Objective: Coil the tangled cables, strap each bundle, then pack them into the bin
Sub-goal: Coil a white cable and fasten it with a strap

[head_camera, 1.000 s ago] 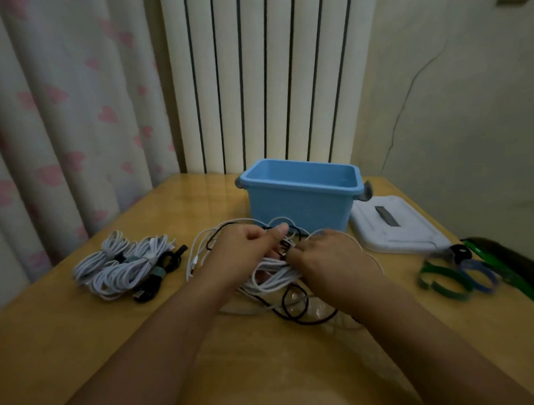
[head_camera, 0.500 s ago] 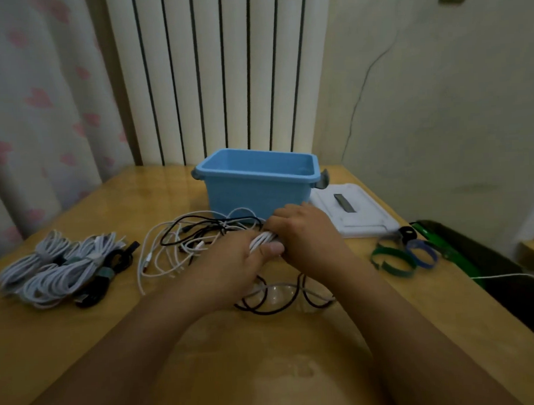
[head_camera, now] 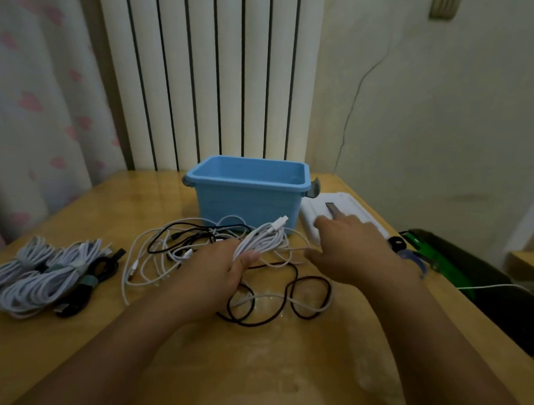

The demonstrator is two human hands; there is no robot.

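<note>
- Left hand (head_camera: 215, 273): gripping a coiled white cable bundle (head_camera: 262, 237), thumb and fingers curled round it; the bundle's white connector (head_camera: 280, 222) is pointing up-right toward the bin's front wall.
- Right hand (head_camera: 350, 250): hovering with fingers extended and spread, holding nothing, reaching over the near end of the white lid (head_camera: 348, 205) toward the table's right edge.
- Blue plastic bin (head_camera: 249, 200), one: standing upright at the back middle of the table, nothing showing inside it; a grey latch (head_camera: 314, 188) is sticking out at its right end.
- Loose tangle (head_camera: 182, 252), white and black cables; count cannot be told: lying between the bin and the hands, with black loops (head_camera: 294, 299) spreading toward the near edge.
- Strapped bundles (head_camera: 45, 277), mostly white with at least one black; exact count unclear: lying near the table's left edge, well apart from the bin.
- Straps (head_camera: 410, 254), blue and black loops, partly hidden behind the right wrist: sitting near the right edge.
- Wooden table (head_camera: 267, 370): glossy yellow top, bare stretch running under both forearms to the near edge; open room also lying left of the bin.
- Dark object with green trim (head_camera: 439, 256): sitting beyond the right edge, a thin white cable (head_camera: 492, 287) crossing it.
- White column radiator (head_camera: 217, 76), one: standing behind the table.
- Curtain with pink hearts (head_camera: 35, 105): hanging at left.
- Pale wall (head_camera: 439, 103): showing a long crack.
</note>
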